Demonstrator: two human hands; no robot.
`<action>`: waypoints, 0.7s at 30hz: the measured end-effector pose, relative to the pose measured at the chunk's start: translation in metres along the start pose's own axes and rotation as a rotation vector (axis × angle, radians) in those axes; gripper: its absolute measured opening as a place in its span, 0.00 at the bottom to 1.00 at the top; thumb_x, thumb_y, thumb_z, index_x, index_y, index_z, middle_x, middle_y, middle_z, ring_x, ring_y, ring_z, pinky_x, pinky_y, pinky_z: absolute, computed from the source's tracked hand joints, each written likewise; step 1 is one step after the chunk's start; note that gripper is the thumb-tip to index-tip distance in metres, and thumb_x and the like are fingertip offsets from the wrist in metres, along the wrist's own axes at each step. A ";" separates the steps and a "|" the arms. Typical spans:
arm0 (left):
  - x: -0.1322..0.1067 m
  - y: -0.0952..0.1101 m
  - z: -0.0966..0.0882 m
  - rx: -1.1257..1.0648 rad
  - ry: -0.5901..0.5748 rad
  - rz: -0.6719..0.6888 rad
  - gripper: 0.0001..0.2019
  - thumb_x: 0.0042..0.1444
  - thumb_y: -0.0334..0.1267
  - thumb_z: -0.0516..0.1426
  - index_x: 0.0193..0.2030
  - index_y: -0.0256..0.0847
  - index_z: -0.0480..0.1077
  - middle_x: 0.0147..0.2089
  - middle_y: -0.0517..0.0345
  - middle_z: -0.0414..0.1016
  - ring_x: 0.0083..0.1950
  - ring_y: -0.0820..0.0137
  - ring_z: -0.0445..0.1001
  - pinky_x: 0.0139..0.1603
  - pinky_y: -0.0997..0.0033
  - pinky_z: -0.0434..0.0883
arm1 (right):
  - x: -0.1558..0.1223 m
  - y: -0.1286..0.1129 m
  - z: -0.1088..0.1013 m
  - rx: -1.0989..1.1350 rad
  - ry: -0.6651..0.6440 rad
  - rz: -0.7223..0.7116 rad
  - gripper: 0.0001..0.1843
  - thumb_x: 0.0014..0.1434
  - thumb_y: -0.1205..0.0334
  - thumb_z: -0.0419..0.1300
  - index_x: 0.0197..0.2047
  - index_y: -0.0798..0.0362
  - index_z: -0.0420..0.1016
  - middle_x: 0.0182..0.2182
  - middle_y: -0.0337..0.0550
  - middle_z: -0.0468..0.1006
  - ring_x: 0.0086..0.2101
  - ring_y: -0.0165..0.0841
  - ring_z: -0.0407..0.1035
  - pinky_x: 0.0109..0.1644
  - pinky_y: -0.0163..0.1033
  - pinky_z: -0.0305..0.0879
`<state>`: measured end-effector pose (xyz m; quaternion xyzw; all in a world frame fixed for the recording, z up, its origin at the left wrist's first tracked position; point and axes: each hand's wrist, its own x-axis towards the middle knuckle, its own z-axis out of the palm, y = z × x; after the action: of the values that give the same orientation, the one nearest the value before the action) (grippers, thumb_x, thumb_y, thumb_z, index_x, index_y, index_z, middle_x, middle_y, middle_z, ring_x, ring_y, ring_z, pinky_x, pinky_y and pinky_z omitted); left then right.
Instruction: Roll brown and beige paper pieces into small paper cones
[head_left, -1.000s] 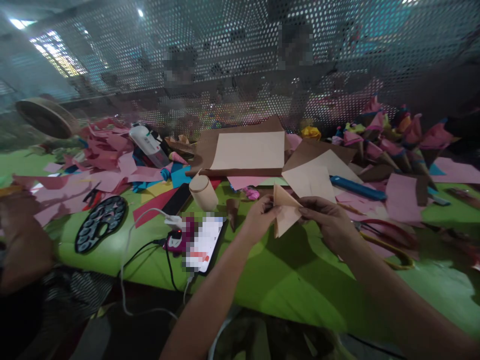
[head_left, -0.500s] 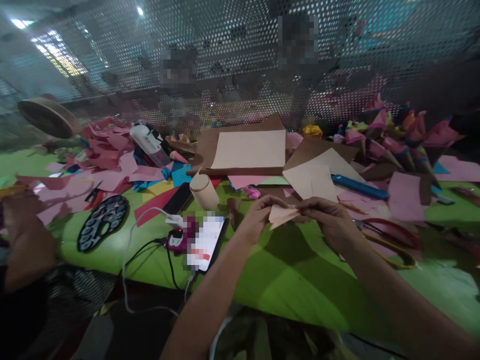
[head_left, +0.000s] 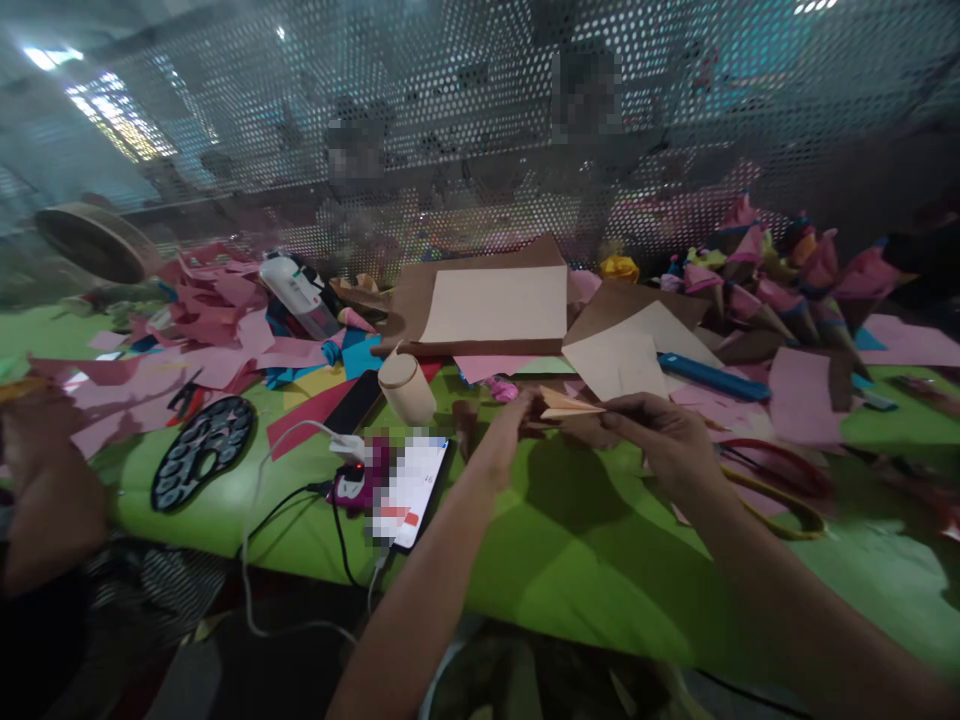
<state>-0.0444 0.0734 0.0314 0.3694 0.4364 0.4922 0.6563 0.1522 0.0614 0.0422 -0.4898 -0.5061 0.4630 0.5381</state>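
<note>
A small piece of folded cream paper is held up over the green table between both hands. My left hand pinches its left end, the fingertips partly hidden behind it. With thumb and fingers closed, my right hand grips the narrow right tip. The layers spread apart toward the left end. A phone with a lit screen lies left of my left forearm, and a roll of cream paper stands behind it. Scissors with red and yellow handles lie beside my right wrist.
A brown sheet with a cream sheet on it lies at the back. A blue cutter rests on paper at right, before several paper cones. White and black cables, a power strip and another person's arm are at left.
The folded paper has been tilted, so its face now shows as thin edge-on layers. Both hands have turned slightly with it and keep their hold.
</note>
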 end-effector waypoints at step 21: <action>-0.009 -0.004 0.023 0.185 -0.101 0.138 0.14 0.51 0.45 0.68 0.37 0.38 0.74 0.37 0.55 0.79 0.39 0.67 0.76 0.43 0.67 0.74 | -0.008 -0.005 0.008 -0.288 0.077 -0.393 0.04 0.55 0.52 0.69 0.33 0.41 0.83 0.34 0.42 0.78 0.38 0.40 0.73 0.44 0.47 0.72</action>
<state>-0.0230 0.0627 0.0379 0.4818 0.4199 0.4748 0.6050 0.1439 0.0538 0.0461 -0.4710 -0.6314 0.2535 0.5614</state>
